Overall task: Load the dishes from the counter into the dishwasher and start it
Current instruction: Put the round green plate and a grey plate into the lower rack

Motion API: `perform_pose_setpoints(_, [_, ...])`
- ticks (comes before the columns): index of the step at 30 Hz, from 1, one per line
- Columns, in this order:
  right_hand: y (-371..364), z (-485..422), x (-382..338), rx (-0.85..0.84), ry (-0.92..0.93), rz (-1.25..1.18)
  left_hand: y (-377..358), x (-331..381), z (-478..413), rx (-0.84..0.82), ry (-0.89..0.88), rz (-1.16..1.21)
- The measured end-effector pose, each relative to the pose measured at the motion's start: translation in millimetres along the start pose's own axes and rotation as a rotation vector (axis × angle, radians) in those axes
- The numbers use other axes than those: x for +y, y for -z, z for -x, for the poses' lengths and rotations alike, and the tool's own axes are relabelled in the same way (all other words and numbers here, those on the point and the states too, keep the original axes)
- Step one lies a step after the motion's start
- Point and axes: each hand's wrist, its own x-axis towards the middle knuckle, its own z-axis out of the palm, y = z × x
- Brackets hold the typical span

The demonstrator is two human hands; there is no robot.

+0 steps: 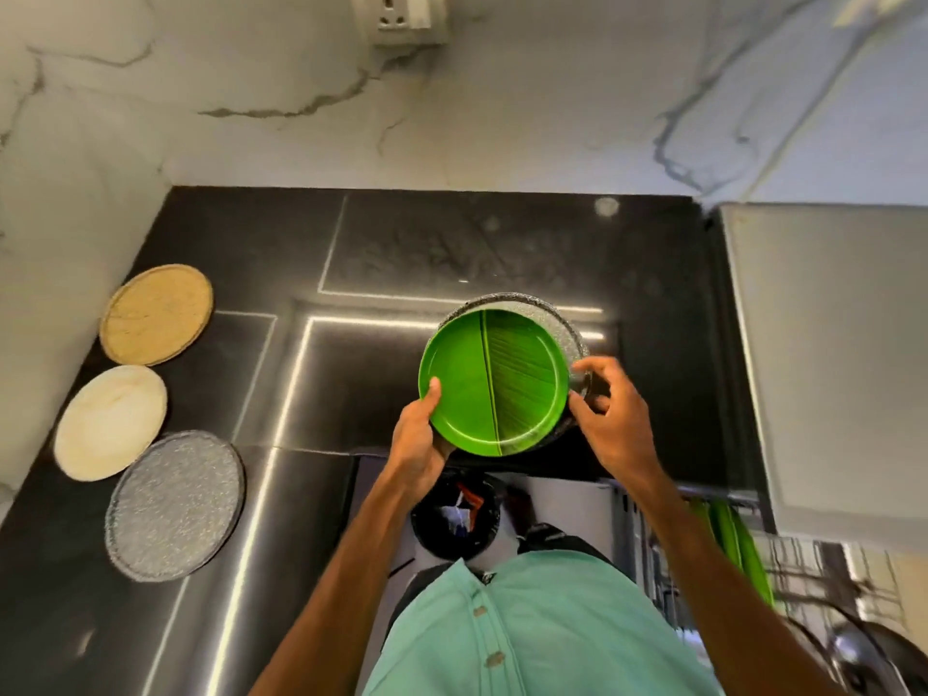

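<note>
green plate point(494, 381): sitting face up over the black counter point(401, 243), near its front edge, leaf pattern showing
below green plate: speckled plate point(567, 334) lying directly under it, rim showing behind and to the right; touching or just apart, cannot tell
left hand point(419, 439): gripping the green plate's left rim, thumb point(433, 389) pressing on top, fingers curling beneath
right hand point(610, 414): hovering at the green plate's right rim, fingers curling toward the edge of the stack; clamped on anything or not, cannot tell
far left of green plate: three round pieces lying flat in a row on the counter, namely tan disc point(155, 313), cream plate point(110, 421), grey textured plate point(176, 504)
below-right of green plate: wire rack point(703, 519) sitting lower than the counter, holding green dishes point(743, 550) standing on edge
directly below green plate: dark bin point(454, 514) standing on the floor, scraps inside
nearest the camera, below green plate: mint shirt point(527, 630) filling the bottom
</note>
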Motion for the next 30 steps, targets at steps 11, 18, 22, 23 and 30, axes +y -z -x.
perform_pose_setpoints(11, [67.2, 158.8, 65.7, 0.104, -0.447, -0.184, -45.9, -93.7, 70.3, -0.309, -0.003, -0.425])
perform_pose_setpoints(18, [114.6, 275.3, 107.9, 0.501, -0.696, -0.248, -66.6, -172.4, 127.6, -0.569, 0.01, -0.546])
perform_pose_setpoints(22, [149.8, 323.9, 137.2, 0.62, -0.785, -0.263, -91.6, -216.1, 131.7, -0.635, -0.045, -0.751])
perform_pose_setpoints(23, [156.9, 332.6, 144.3, 0.647, -0.825, -0.298, -99.6, -225.9, 133.0, -0.644, -0.047, -0.787])
perform_pose_setpoints(30, [206.3, 370.5, 193.5, 0.793, -0.963, -0.541, -151.1, -302.9, 131.3, -0.718, -0.008, -1.006])
